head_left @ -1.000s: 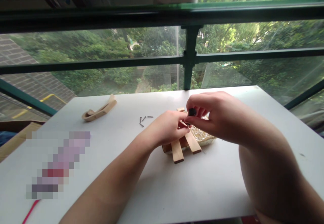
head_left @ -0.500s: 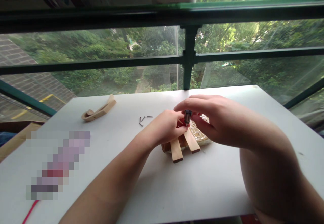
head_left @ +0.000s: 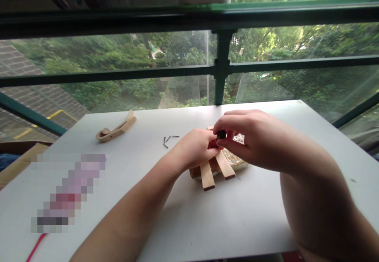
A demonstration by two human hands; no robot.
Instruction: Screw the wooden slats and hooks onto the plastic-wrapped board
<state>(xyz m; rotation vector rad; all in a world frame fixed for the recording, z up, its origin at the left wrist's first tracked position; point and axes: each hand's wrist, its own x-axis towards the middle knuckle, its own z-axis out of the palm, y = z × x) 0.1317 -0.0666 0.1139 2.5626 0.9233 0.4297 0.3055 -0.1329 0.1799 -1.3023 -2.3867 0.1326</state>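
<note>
My right hand (head_left: 239, 137) pinches the dark handle of a short screwdriver (head_left: 221, 134), held upright with its lower end at the wood. Close beside it, my left hand (head_left: 201, 145) is closed around a light wooden slat piece (head_left: 225, 167), its thumb near the screwdriver's lower end. A second wooden slat (head_left: 207, 177) runs alongside, angled toward me. Both slats lie over a brown bundle in clear plastic wrap (head_left: 235, 155). The left fingertips are partly hidden, and so is whatever sits under the screwdriver.
Several loose screws (head_left: 167, 139) lie on the white table (head_left: 237, 214) left of my hands. Farther left is a curved wooden part (head_left: 117, 129). A blurred-out purplish item (head_left: 71, 191) with a red cord (head_left: 36, 248) lies near the left edge. Green railing (head_left: 220, 68) stands behind.
My right fingers have shifted slightly right and turned around the screwdriver's handle, closing over it. The left hand and slats have stayed nearly in place.
</note>
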